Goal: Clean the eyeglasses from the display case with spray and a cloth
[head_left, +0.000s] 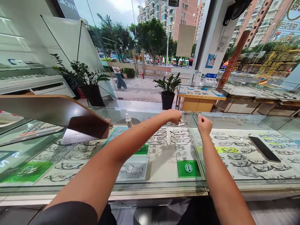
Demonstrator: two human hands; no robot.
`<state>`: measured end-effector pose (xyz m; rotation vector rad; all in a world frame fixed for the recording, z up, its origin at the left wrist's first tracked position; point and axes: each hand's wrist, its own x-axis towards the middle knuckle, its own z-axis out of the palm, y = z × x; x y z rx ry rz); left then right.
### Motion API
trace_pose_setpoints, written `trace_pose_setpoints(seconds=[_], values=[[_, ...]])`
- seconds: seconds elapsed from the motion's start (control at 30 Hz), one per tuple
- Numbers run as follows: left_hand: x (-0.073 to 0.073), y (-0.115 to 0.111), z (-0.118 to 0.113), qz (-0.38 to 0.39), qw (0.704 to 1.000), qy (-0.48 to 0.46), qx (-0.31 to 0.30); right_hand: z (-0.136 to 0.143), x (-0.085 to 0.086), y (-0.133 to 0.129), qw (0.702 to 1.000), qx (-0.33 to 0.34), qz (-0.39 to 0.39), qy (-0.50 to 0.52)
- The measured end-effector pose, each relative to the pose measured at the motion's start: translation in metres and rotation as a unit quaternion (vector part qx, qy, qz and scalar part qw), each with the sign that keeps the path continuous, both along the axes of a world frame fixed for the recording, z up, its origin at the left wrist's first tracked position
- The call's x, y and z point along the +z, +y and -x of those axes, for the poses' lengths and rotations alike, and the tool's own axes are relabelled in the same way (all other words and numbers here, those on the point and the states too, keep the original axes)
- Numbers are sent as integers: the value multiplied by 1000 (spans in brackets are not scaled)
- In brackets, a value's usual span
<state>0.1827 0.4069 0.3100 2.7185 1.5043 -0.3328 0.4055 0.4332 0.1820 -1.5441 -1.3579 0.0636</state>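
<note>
Head cam: L hand curled closed over far side of glass counter, couldn't tell if gripping anything; R hand loosely fisted, thumb up, nr the divider. Specs sat in rows under glass. Work prob. underway; amt done/left unclear.

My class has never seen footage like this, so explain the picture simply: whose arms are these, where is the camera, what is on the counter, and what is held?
There is no machine here. The arms belong to a person wearing one camera on the head, looking forward and down. Below is a glass counter; eyeglasses in rows and a green card show through it. A white spray bottle stands toward the far side, and a dark, phone-like slab lies at right. The right hand is curled, thumb up. The left hand is curled too; whether either holds something small, I cannot tell.
</note>
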Motion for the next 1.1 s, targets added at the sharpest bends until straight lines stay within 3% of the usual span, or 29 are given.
trace_pose_setpoints(seconds=[0.27,0.53,0.8,1.1], values=[[-29,28,-20,11,999,36,10,0,-7,7,1000,16,-6,3],[-51,39,-30,-1,999,35,15,3,-5,7,999,34,-7,8],[-58,47,-34,3,999,36,11,5,-6,8,998,53,-5,24],[-63,71,-29,-6,998,31,63,8,-10,14,992,115,-7,41]])
